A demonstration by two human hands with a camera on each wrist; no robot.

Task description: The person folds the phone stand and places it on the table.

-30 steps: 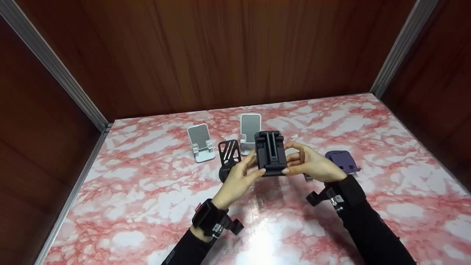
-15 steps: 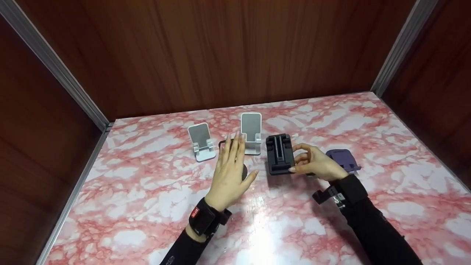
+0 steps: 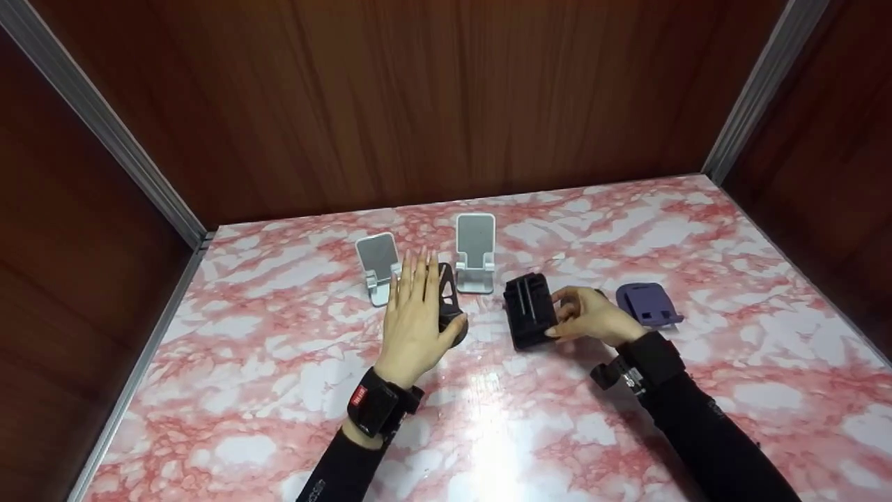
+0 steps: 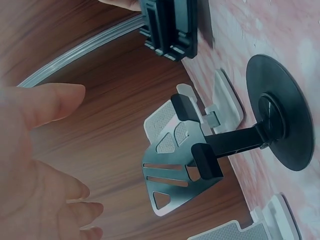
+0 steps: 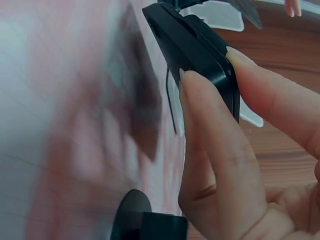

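Note:
My right hand pinches the right edge of a black folded phone stand. The right wrist view shows this phone stand lifted off the table, with thumb and fingers on opposite faces. My left hand has its fingers straight and holds nothing. It hovers beside a black phone stand with a round base, partly covering it in the head view. In the left wrist view that round-based stand is upright, with a slotted plate, and the left hand is apart from it.
Two white phone stands with grey faces, one at left and one at the middle, stand behind. A purple phone stand sits at right. Another round dark base shows near the right hand. Wooden panels enclose the marbled table.
My left hand has let go of the folded stand and moved left over the round-based one. The right hand alone has carried the folded stand right, then slightly nearer and lower, tilting it.

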